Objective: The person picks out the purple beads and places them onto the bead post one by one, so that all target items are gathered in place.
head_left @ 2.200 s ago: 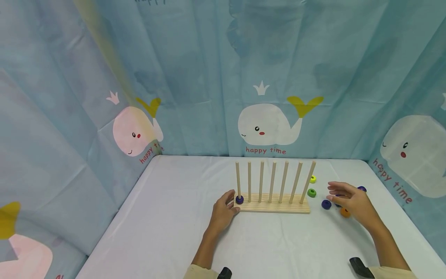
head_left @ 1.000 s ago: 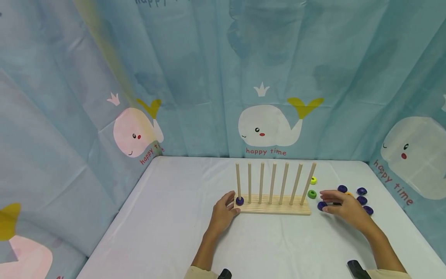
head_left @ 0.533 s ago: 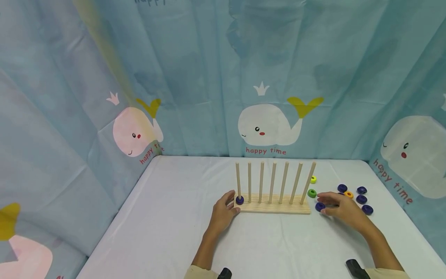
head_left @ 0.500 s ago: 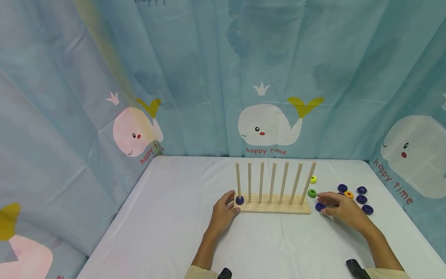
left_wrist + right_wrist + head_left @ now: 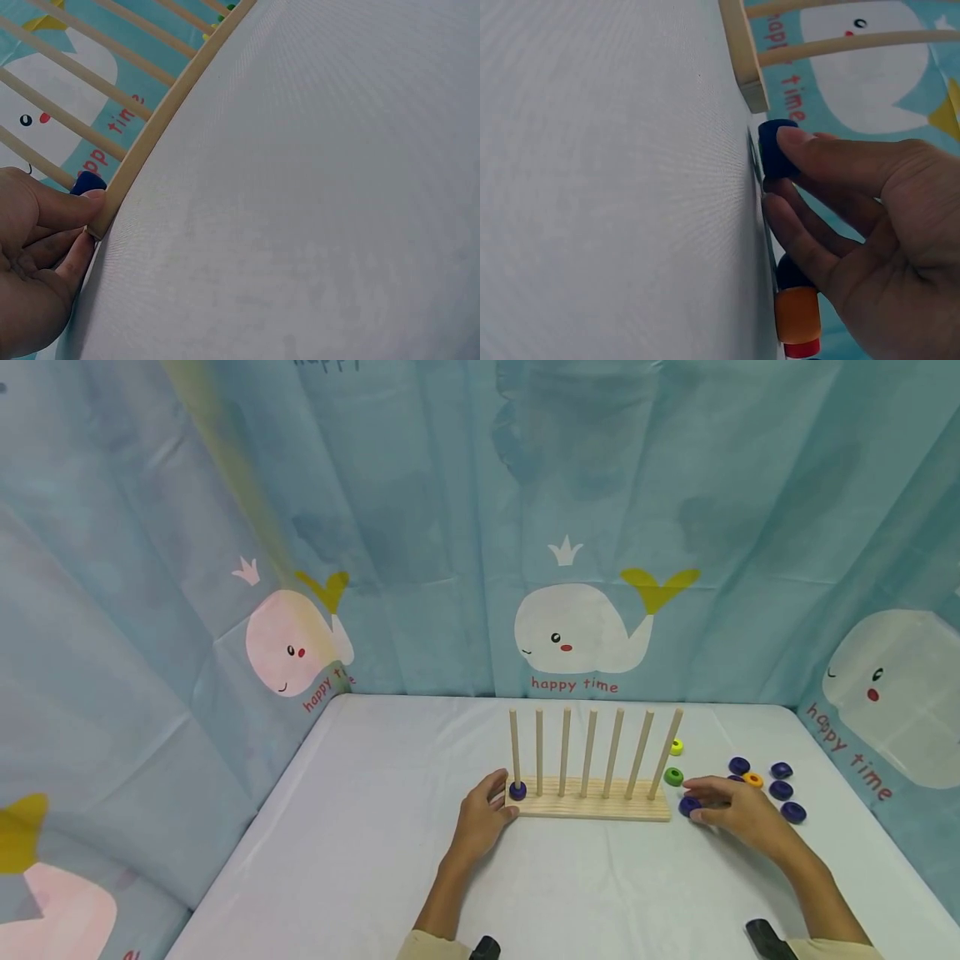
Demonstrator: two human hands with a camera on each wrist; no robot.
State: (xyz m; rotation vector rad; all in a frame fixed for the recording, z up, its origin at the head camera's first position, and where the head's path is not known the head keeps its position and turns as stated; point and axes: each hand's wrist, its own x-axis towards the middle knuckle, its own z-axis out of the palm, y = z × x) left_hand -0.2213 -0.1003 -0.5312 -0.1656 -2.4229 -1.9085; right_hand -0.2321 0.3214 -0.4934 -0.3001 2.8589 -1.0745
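A light wooden base [image 5: 592, 810] carries several upright pegs in a row. On its leftmost peg a dark blue bead [image 5: 517, 791] sits at the bottom. My left hand [image 5: 480, 818] grips the base's left end, thumb in front, as the left wrist view [image 5: 45, 247] also shows. To the right of the base, my right hand [image 5: 746, 814] holds another dark blue bead [image 5: 689, 807] between thumb and fingers, low at the table. In the right wrist view that bead [image 5: 774, 150] is beside the base's end [image 5: 754, 94], not touching it.
Behind my right hand lie several dark blue beads [image 5: 792, 812] and an orange one [image 5: 753, 780]. Close to the base's right end are a green bead [image 5: 673, 777] and a yellow bead [image 5: 677, 747]. A red piece [image 5: 802, 349] shows in the right wrist view. A patterned curtain [image 5: 450, 635] hangs behind the white table.
My right hand has moved left and lower from over the beads, and now holds a dark blue one, which has shifted slightly left. My left hand has stayed at the base.
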